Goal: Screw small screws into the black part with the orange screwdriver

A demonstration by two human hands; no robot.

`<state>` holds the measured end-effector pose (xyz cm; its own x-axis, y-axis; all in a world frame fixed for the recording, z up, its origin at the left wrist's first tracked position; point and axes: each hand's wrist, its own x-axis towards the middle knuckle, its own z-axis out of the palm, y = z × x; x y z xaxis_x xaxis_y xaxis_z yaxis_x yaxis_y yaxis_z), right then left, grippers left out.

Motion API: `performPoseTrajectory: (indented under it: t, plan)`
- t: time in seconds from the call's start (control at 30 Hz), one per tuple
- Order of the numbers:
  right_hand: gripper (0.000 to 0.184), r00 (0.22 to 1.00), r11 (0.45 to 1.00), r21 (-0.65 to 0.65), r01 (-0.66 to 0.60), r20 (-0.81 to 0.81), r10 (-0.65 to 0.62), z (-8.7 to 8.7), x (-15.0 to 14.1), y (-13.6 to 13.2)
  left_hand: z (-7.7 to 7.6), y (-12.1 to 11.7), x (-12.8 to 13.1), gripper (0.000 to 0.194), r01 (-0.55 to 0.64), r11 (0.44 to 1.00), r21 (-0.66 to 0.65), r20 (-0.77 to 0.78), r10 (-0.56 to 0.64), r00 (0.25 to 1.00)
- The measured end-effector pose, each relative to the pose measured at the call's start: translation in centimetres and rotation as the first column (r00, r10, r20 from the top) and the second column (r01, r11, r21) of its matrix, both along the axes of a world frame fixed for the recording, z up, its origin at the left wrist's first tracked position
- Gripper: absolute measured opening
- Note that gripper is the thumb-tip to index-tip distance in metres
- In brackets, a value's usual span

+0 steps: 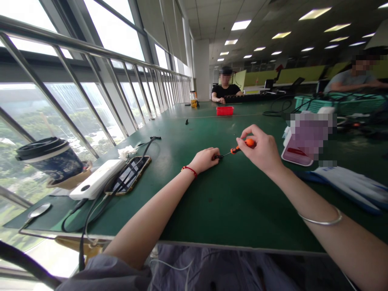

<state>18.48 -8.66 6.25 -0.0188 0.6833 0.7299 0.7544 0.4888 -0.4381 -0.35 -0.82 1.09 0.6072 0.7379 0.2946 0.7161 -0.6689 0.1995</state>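
My right hand (261, 146) is closed round the orange and black handle of a screwdriver (235, 150). The thin metal shaft points left and down, its tip meeting a small black part (217, 157). That part is pinched in the fingers of my left hand (205, 160), which rests low over the green table (236, 206). What exactly the black part is, I cannot make out; the fingers cover some of it. Both hands meet near the middle of the table.
To the left lie a phone (129, 176), a white power bank (98, 179) with cables and a lidded cup (53, 159). Gloves (348, 184) and a teal basket (348, 104) are on the right. A red tray (224, 111) stands ahead. Two people sit farther off.
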Motion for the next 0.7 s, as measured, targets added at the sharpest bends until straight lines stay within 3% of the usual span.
performPoseTrajectory:
  t: [0.2, 0.37, 0.53, 0.7]
  plan:
    - [0.022, 1.0, 0.998, 0.066, -0.012, -0.028, 0.014, -0.13, 0.11, 0.19, 0.02, -0.04, 0.01, 0.015, 0.004, 1.0, 0.003, 0.007, -0.005, 1.0]
    - [0.015, 0.999, 0.999, -0.007, 0.037, 0.016, -0.037, -0.03, 0.04, -0.02, -0.06, 0.03, 0.01, 0.016, 0.004, 1.0, 0.002, 0.003, -0.004, 1.0]
    - [0.023, 1.0, 0.997, 0.075, -0.005, -0.022, 0.006, -0.14, 0.0, 0.06, -0.1, 0.12, -0.01, 0.016, 0.006, 1.0, 0.001, 0.004, -0.006, 1.0]
    - [0.016, 1.0, 1.0, 0.021, 0.022, 0.017, -0.022, -0.08, -0.05, -0.06, -0.03, 0.05, 0.0, 0.015, 0.003, 1.0, -0.005, 0.003, -0.003, 1.0]
